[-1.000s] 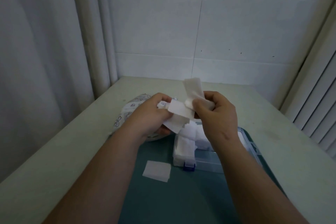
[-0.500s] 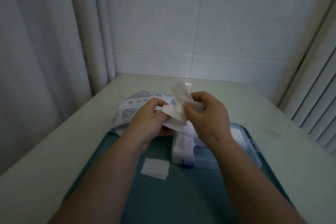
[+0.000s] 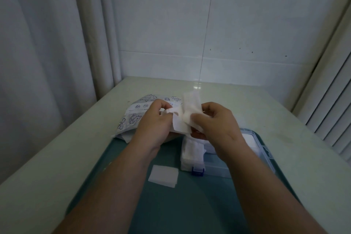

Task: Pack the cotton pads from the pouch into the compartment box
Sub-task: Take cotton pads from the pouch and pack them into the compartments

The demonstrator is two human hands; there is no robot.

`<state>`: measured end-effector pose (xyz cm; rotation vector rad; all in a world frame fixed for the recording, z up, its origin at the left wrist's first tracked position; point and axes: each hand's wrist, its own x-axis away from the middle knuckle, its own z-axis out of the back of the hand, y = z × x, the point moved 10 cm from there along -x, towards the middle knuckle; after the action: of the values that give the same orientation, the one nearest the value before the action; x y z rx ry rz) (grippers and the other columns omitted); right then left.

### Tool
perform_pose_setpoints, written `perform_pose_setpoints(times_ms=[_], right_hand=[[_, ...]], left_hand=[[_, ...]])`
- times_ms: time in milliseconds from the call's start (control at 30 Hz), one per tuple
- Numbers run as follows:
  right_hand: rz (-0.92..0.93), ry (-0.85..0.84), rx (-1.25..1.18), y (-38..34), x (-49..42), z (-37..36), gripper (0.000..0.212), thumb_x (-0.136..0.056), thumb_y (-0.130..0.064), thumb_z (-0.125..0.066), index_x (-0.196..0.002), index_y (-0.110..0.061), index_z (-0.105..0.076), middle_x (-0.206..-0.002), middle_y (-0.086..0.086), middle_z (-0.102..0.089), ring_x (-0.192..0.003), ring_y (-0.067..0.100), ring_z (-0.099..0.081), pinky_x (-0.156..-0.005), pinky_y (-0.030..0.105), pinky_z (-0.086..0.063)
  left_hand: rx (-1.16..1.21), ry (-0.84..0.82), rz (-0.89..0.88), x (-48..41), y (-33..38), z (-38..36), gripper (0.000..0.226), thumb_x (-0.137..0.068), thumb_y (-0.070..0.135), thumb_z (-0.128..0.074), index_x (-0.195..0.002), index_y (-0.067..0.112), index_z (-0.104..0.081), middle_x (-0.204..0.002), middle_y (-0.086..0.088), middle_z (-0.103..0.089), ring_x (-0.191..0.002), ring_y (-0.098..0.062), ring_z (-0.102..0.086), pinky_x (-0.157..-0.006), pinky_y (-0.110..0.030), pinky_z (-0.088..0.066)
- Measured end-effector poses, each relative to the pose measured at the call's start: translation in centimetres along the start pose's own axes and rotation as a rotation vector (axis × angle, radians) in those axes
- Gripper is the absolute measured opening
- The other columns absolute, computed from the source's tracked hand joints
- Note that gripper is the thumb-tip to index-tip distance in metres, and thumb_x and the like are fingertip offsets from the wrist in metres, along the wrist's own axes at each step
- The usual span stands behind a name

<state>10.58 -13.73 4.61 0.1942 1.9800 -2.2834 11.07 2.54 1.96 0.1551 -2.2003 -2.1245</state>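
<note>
From the head view we see our left hand (image 3: 155, 119) and right hand (image 3: 218, 125) both pinching a bunch of cotton pads (image 3: 182, 122) in the air over the middle of the desk (image 3: 57, 157). One pad stands upright and another slants down. The pouch (image 3: 135, 114) lies behind the left hand, toward the desk's left edge. The compartment box (image 3: 266, 155) sits just below the grip and toward us, nearer the right hand, and its left compartment is stacked with pads. A loose pad (image 3: 163, 175) lies on the teal mat (image 3: 171, 211) beside the box's near left corner.

place: tiled indoor room | white wall tiles (image 3: 247, 24) | curtain (image 3: 38, 43) | blinds (image 3: 332, 104)
</note>
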Motion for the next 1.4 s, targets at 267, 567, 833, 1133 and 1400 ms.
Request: perform_pose_setpoints(times_ms=[267, 567, 833, 1133, 1400], right_hand=[[0.016, 0.026, 0.030, 0.3, -0.2, 0.2, 0.018, -0.084, -0.014, -0.067, -0.085, -0.029, -0.058, -0.093, -0.009, -0.062, -0.086, 0.014, -0.064, -0.067, 0.027, -0.059], [0.001, 0.078, -0.048, 0.8, 0.0, 0.1, 0.018, -0.084, -0.009, -0.065, -0.085, -0.026, -0.058, -0.093, -0.008, -0.060, -0.085, 0.016, -0.064, -0.062, 0.025, -0.059], [-0.009, 0.136, -0.105, 0.8, -0.2, 0.9, 0.017, -0.083, -0.005, -0.064, -0.085, -0.022, -0.061, -0.094, -0.001, -0.065, -0.085, 0.019, -0.068, -0.060, 0.025, -0.059], [0.145, 0.342, -0.005, -1.3, 0.3, 4.2, 0.015, -0.080, -0.015, -0.065, -0.083, -0.029, -0.063, -0.084, -0.009, -0.066, -0.081, 0.015, -0.067, -0.069, 0.035, -0.061], [0.302, 0.358, 0.386, -3.5, 1.5, 2.7, 0.011, -0.092, -0.023, -0.061, -0.091, -0.031, -0.054, -0.078, -0.027, -0.049, -0.072, -0.007, -0.052, -0.054, 0.003, -0.037]], left_hand=[[0.040, -0.003, 0.025, 0.0, -0.3, -0.1, 0.013, -0.091, 0.012, -0.061, -0.087, 0.023, -0.056, -0.109, -0.011, -0.060, -0.097, -0.033, -0.065, -0.072, -0.048, -0.061], [-0.002, 0.031, 0.018, 0.0, -0.2, 0.0, 0.011, -0.091, 0.017, -0.061, -0.086, 0.024, -0.054, -0.108, -0.008, -0.057, -0.098, -0.032, -0.060, -0.080, -0.057, -0.057], [0.132, 0.011, 0.060, 0.1, -0.6, -0.3, 0.014, -0.092, 0.011, -0.060, -0.083, 0.018, -0.052, -0.116, -0.012, -0.054, -0.102, -0.035, -0.061, -0.070, -0.048, -0.061], [0.119, 0.016, 0.065, 0.3, -0.5, -0.2, 0.011, -0.091, 0.007, -0.060, -0.084, 0.013, -0.054, -0.105, -0.011, -0.059, -0.096, -0.032, -0.064, -0.073, -0.046, -0.061], [0.242, -0.134, 0.116, 0.9, -0.6, -2.2, 0.013, -0.094, 0.010, -0.056, -0.104, 0.009, -0.065, -0.106, -0.020, -0.069, -0.095, -0.038, -0.070, -0.079, -0.049, -0.059]])
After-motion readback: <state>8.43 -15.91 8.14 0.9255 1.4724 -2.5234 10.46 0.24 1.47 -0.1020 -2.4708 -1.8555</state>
